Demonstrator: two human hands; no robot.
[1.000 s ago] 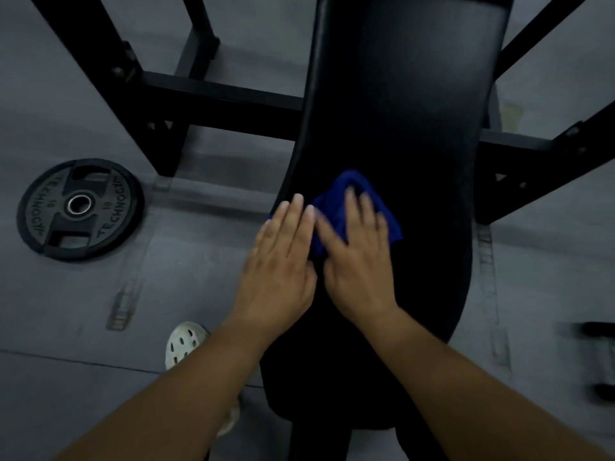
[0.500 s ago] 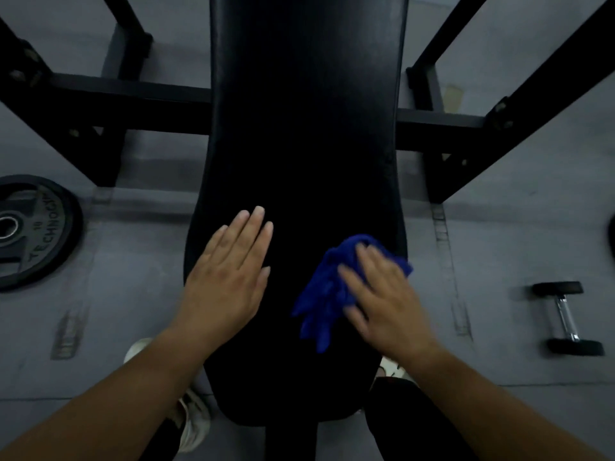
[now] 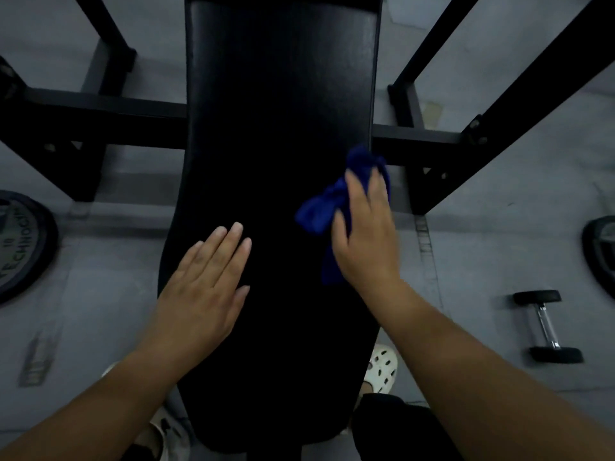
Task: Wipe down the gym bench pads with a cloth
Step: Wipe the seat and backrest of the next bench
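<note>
- Pressing the blue cloth [image 3: 317,212] at the right edge of the bench [image 3: 276,94], your right hand [image 3: 366,241] had straight fingers.
- Your left hand [image 3: 203,294] lay flat, fingers open, near the left edge.

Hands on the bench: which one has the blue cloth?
The right hand presses the cloth against the pad near its right edge; the left hand lies flat on bare pad, with nothing under it.

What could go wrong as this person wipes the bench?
The blue cloth sits bunched at the right edge of the bench pad under the right hand; it might slide off.
The left hand rests flat on the pad, so that patch could go unwiped.
A dumbbell lies on the floor nearby, a possible trip hazard.
</note>
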